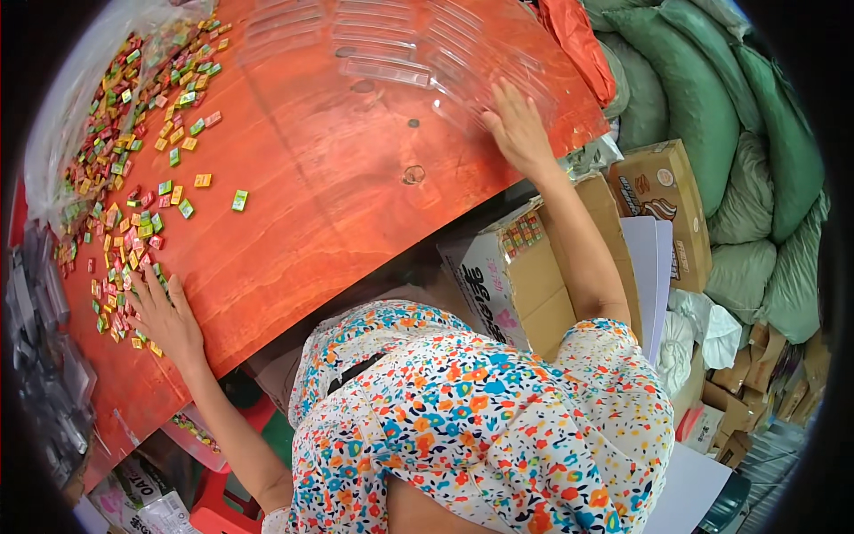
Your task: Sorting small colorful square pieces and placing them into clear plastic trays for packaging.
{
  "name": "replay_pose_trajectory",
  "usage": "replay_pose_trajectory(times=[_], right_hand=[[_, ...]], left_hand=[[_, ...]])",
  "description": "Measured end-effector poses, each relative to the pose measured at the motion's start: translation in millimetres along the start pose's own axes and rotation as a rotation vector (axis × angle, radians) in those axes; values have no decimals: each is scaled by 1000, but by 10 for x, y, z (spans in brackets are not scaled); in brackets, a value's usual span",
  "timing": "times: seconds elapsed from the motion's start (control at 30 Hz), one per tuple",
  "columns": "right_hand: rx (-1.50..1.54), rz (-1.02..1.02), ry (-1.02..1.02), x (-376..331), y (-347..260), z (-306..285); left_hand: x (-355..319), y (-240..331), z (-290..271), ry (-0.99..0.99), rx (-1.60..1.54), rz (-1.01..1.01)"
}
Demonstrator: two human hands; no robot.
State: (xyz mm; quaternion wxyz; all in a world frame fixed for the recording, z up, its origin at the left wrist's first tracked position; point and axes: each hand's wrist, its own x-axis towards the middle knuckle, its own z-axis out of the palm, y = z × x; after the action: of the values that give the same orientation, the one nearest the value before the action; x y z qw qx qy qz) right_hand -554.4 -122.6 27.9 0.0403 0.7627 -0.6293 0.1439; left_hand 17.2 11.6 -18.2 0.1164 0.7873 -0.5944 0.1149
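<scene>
My left hand (171,327) lies with fingers apart at the near edge of a scatter of small, brightly coloured packets (147,222). They are block-shaped in yellow, green, red and orange, and the fingertips touch or hover over a few of them. At the table's far right, my right hand (519,133) reaches out with its fingers stretched over clear plastic trays (458,111). Whether it touches them is hard to tell. More long, clear trays (385,71) lie in rows beside it. Neither hand visibly holds anything.
The orange-red wooden table (302,178) has a slanting near edge. A clear plastic bag (67,116) and stacked dark plastic pieces (44,338) line the left side. An open cardboard box (544,303) stands below the right arm. Green sacks (698,80) fill the back right.
</scene>
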Motion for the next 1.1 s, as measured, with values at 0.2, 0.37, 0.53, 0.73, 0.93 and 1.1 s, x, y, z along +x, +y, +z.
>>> replay_pose_trajectory(times=[0.2,0.37,0.53,0.73,0.93,1.1], right_hand=[[-9,-39,-31,24,-180,101],[39,-158,3,269,-326,123],[-54,-303,32,769,-627,283],[-15,-334,-32,1467,-1048,521],[-97,-353,-108,1819,-1049,835],[20,-304,-124,1820,-1125,897]], left_hand=[[8,-48,35,4,-11,-1],[-1,-40,-27,-4,58,-9],[39,49,-49,2,96,-2],[-10,75,-110,-11,20,-28],[23,101,-116,-21,15,-39],[18,120,-146,-26,33,-37]])
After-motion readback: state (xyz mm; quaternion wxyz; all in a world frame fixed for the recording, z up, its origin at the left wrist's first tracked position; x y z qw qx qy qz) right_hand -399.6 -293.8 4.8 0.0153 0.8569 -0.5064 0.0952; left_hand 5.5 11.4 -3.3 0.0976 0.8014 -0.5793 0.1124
